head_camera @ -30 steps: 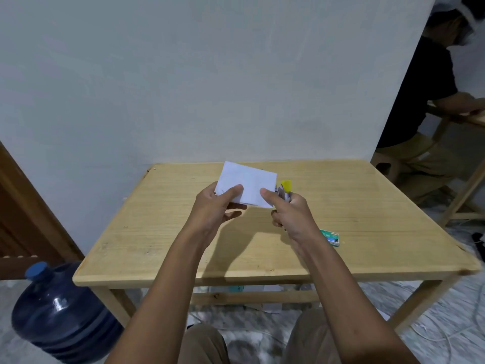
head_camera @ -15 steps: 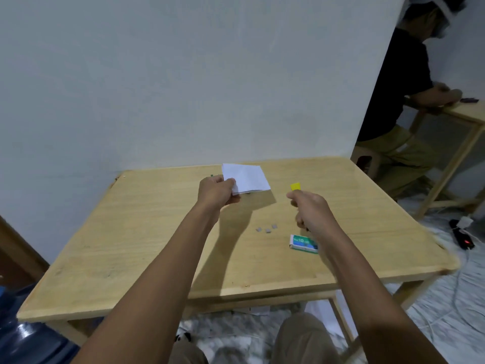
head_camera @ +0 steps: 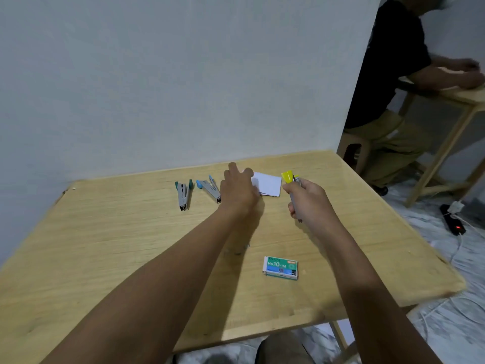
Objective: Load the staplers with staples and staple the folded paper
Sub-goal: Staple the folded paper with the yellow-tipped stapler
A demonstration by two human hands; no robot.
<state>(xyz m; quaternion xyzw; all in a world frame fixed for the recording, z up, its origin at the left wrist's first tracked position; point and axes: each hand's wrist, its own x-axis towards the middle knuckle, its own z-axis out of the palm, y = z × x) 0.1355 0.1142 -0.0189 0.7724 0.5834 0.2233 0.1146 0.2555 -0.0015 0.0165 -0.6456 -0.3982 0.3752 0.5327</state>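
The folded white paper (head_camera: 269, 185) lies flat on the wooden table (head_camera: 105, 245) near its far edge. My left hand (head_camera: 238, 189) rests over the paper's left edge, thumb spread away from it. To the right, my right hand (head_camera: 305, 202) grips a grey stapler with a yellow end (head_camera: 288, 176), held above the table beside the paper. Two more staplers lie left of my left hand: a teal-tipped one (head_camera: 183, 194) and a blue-tipped one (head_camera: 209, 189). A green staple box (head_camera: 280, 267) sits nearer to me. Small loose staples (head_camera: 236, 251) lie blurred beside my left forearm.
A grey wall stands right behind the table. At the right, another person (head_camera: 388, 74) sits on a stool at a second wooden table (head_camera: 469, 95). A black power strip (head_camera: 452, 223) and white cables lie on the floor there.
My left hand has lowered the paper from the air onto the table and now rests on it. The right hand still grips the yellow stapler. Two staplers at the left have come into view.
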